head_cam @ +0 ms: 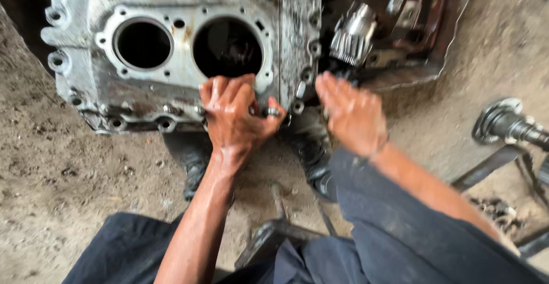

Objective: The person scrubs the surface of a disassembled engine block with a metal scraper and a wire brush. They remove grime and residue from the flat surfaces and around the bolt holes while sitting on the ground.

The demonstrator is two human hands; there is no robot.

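Gearbox housing (171,49) sits on the dirt floor (63,192), grey cast metal, two round bores facing up, bolt holes round the flange. Left hand (234,118) grips its lower edge just under the right bore, fingers curled onto the casting, ring visible. Right hand (351,115) hovers just beside the housing's right corner, fingers straight, together, holding nothing. Splined gear shaft (353,34) lies just beyond it. Flanged axle shaft (509,125) sits well apart at right.

A shiny toothed gear (353,34) sits at the upper middle beside a rusty metal tray (440,44), and a dark round shaft (509,125) lies on the dirt floor (51,175) at right.
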